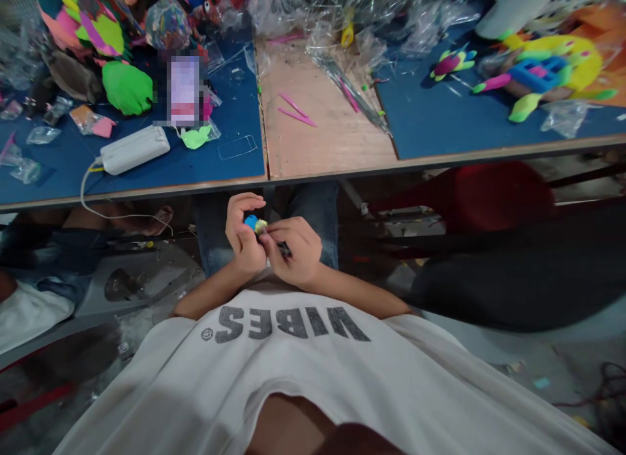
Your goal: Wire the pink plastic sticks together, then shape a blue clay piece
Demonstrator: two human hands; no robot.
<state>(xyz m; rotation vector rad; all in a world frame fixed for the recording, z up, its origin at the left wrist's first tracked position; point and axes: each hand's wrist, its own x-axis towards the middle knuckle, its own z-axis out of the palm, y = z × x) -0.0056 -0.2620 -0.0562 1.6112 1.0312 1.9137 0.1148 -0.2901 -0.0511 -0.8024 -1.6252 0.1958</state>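
Close to my lap, below the table edge, my two hands meet at a small blue and pale-yellow piece (252, 221) that looks like modelling clay. My left hand (243, 240) is curled around it, with the blue part between thumb and fingers. The fingertips of my right hand (299, 248) are pinched together at the yellow end. Under those fingers shows a small dark object (284, 249), too unclear to name. What exactly the right fingertips grip is hidden.
Ahead runs a table with blue mats (313, 132). On it lie a white power bank (135, 150) with a cable, a lit phone (184, 90), pink sticks (298, 116), metal rods (359, 96), clay figures (538, 73) and plastic wrappers. A person sits at left; a red stool (503, 194) stands at right.
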